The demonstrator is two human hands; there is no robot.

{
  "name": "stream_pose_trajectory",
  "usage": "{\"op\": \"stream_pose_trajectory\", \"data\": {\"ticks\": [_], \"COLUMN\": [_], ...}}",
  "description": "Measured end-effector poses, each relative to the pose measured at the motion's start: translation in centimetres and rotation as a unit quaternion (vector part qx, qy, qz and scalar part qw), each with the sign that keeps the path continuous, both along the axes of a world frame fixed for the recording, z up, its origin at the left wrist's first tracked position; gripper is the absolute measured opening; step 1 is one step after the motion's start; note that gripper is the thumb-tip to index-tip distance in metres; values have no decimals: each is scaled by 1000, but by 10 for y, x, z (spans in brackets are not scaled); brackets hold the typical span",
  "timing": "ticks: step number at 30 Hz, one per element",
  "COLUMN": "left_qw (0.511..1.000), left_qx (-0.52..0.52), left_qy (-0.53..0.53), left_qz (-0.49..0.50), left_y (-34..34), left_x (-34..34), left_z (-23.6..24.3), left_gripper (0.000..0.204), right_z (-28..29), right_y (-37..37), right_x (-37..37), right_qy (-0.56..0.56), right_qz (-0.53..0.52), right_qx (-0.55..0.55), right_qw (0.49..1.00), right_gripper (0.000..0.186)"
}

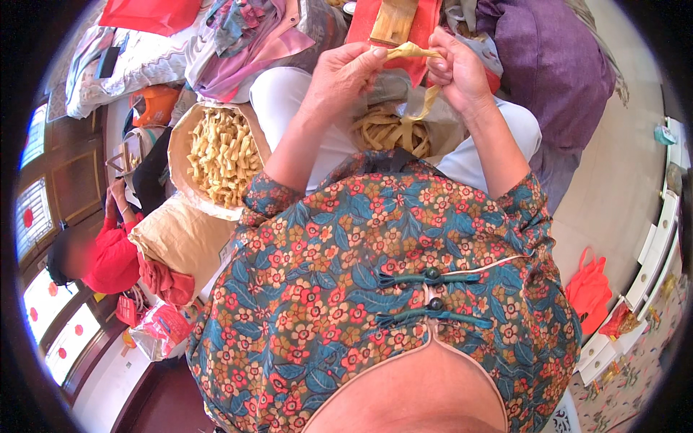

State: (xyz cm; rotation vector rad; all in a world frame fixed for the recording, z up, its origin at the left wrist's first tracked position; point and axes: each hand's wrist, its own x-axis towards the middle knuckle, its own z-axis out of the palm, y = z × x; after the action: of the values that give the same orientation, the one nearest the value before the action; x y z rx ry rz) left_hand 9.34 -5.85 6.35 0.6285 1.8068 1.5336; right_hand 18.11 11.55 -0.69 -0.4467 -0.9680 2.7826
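Observation:
My left hand [342, 78] is closed, pinching one end of a pale yellow, twisted strip [411, 50] between thumb and fingers. At the other end my right hand [455, 72] grips the same strip, with a length dangling below it toward a plastic bag of loose flat strips [390, 133] between my white-clad legs. Behind my hands a wooden board [389, 20] lies on red material [359, 25]. To my left stands a round paper-lined container [178, 151] heaped with short knotted yellow pieces [224, 159].
A person in red [110, 261] sits at the left beside a large paper sack [175, 234]. Folded bedding and cloths [245, 40] lie at the upper left, purple fabric [538, 86] at the upper right. A red bag [588, 296] rests on the tiled floor [592, 202] near white drawers.

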Motion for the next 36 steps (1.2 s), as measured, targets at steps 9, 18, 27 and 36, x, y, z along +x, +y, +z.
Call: {"op": "stream_pose_trajectory", "data": {"ticks": [9,18,27,36], "left_qw": [786,787,974,994], "left_qx": [-135,-149,-95,4], "left_qy": [595,571,184,105], "left_qz": [-100,-182,-89,-17], "left_y": [8,-10,15,45], "left_x": [5,-29,-64,-79], "left_z": [-1,-28,-54,-57], "left_gripper": [30,11,16,18], "right_z": [4,7,3,-22], "right_y": [-40,-38,-19,11], "right_x": [-5,8,-20,-43], "right_qy": [-17,-50,-14,-78], "right_qz": [10,158,-45,-107], "right_qx": [255,243,407,417], "right_qw": [967,956,912,899], "right_gripper": [19,20,19,25]}}
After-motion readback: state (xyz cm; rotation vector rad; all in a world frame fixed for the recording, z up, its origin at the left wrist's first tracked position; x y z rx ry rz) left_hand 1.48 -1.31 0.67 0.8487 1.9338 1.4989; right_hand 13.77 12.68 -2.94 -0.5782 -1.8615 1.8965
